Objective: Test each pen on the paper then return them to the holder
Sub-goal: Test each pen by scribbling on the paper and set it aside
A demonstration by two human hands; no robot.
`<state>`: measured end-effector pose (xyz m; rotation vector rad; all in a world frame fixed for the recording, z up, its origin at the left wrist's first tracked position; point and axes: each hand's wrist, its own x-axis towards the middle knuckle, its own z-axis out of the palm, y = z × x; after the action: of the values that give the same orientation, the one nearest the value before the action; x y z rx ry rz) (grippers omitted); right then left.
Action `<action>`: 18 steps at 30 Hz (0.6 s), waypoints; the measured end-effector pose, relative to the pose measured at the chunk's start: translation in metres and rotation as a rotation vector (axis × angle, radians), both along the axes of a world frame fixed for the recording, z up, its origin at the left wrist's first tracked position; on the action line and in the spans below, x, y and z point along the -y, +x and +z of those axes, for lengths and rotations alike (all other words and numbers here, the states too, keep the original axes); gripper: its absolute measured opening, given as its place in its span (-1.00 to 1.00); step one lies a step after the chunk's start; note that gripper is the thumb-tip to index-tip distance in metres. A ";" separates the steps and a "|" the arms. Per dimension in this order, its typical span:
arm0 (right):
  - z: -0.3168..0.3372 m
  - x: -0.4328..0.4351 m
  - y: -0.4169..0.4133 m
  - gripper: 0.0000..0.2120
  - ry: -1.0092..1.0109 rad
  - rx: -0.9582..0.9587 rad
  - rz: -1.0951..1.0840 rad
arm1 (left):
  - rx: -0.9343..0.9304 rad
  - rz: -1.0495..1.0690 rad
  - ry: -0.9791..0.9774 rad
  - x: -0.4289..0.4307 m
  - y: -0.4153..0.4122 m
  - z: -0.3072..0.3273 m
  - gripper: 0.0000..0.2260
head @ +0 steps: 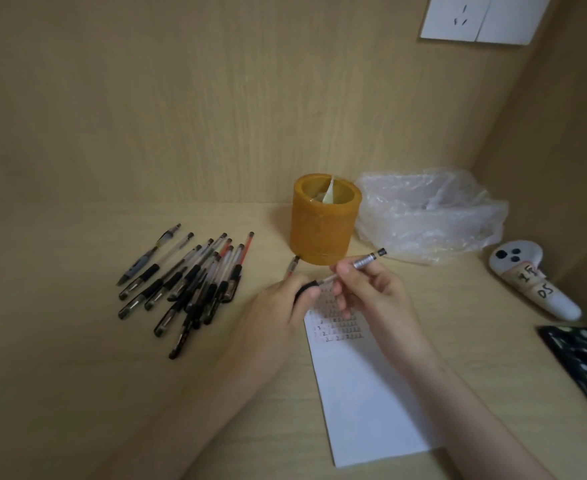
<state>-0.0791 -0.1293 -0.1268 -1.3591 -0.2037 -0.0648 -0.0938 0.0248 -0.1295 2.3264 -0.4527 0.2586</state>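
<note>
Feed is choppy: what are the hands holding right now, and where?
One pen: right hand pinches its barrel, left hand grips the black front end.

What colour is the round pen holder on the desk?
The pen holder is amber orange-yellow, slightly translucent, seen clearly in the head view.

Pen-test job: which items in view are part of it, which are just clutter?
Job: pen in both hands, left hand, right hand, pen pile, paper, orange holder.
Clutter: plastic bag, white controller, patterned phone, wall socket.
</note>
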 end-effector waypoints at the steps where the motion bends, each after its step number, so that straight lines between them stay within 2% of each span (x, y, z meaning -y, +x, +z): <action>1: -0.001 0.002 0.001 -0.80 0.011 0.020 -0.001 | 0.040 0.000 0.023 0.002 0.002 0.000 -0.83; 4: -0.004 0.008 0.003 -0.80 0.045 0.063 0.002 | 0.071 0.005 -0.005 0.007 0.004 0.001 -0.84; 10: -0.006 0.014 0.003 -0.83 0.000 0.089 0.057 | -0.043 -0.065 -0.118 0.002 0.004 -0.007 -0.78; 14: 0.001 0.027 0.005 -0.84 0.104 0.025 -0.084 | -0.102 -0.029 -0.114 -0.002 -0.001 -0.006 -0.64; 16: 0.008 0.040 0.006 -0.74 0.191 -0.030 -0.186 | -0.102 0.000 -0.059 -0.005 -0.005 -0.005 -0.71; 18: 0.009 0.050 0.007 -0.65 0.269 -0.112 -0.240 | -0.085 -0.060 0.055 -0.006 -0.010 -0.004 -0.81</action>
<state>-0.0723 -0.1794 -0.1180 -1.1090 0.0623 -0.2096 -0.1037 0.0311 -0.1331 2.3630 -0.4915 0.1194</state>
